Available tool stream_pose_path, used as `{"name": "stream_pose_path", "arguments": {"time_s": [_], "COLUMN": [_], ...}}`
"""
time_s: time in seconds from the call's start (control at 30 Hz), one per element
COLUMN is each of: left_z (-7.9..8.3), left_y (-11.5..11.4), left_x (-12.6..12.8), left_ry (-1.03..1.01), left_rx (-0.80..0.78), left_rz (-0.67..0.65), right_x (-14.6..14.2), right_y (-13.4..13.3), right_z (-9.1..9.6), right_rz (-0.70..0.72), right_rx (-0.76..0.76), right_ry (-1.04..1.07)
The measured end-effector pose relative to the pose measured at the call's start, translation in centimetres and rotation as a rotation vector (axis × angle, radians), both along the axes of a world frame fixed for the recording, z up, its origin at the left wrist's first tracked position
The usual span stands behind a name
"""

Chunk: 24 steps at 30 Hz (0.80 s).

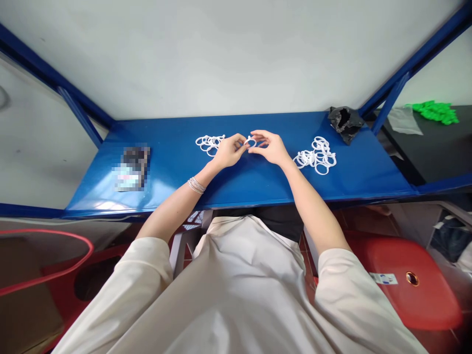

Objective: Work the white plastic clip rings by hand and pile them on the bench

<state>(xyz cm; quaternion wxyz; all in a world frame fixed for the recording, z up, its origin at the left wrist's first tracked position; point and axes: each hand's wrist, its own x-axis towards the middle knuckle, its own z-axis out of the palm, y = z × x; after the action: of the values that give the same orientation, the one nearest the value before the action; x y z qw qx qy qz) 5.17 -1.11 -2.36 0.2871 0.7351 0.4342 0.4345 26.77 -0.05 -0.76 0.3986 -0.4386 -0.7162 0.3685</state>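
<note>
Both my hands meet over the middle of the blue table [177, 172]. Between them is one small white ring [250, 142]. My left hand [229, 150] pinches its left side with curled fingers, and my right hand [268, 146] pinches its right side. A small heap of several white rings [209, 143] lies just left of my left hand. A bigger heap of white rings [317, 156] lies right of my right hand. Silver bangles [196, 185] circle my left wrist.
A blurred-out flat object [132, 167] lies on the table's left part. A crumpled black bag [344, 123] sits at the back right corner. Green pieces [436, 111] lie on a black surface beyond. A red plastic stool [401, 280] stands below right; blue frame struts rise at both sides.
</note>
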Motion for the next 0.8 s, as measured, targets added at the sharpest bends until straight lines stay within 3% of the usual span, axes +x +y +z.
{"name": "stream_pose_path", "arguments": {"time_s": [0.23, 0.57, 0.8], "left_z": [-0.8, 0.8, 0.6], "left_y": [0.4, -1.3, -1.0], "left_x": [0.1, 0.5, 1.5], "left_ry": [-0.142, -0.073, -0.061], "left_rx": [-0.122, -0.255, -0.110], "left_rz": [-0.104, -0.375, -0.244], "right_x": [0.0, -1.3, -2.2], "right_y": [-0.6, -0.8, -1.1], "right_z": [0.3, -0.3, -0.1], "right_rz": [-0.083, -0.071, -0.100], "right_rx": [0.126, 0.079, 0.067], "right_ry": [-0.269, -0.345, -0.367]}}
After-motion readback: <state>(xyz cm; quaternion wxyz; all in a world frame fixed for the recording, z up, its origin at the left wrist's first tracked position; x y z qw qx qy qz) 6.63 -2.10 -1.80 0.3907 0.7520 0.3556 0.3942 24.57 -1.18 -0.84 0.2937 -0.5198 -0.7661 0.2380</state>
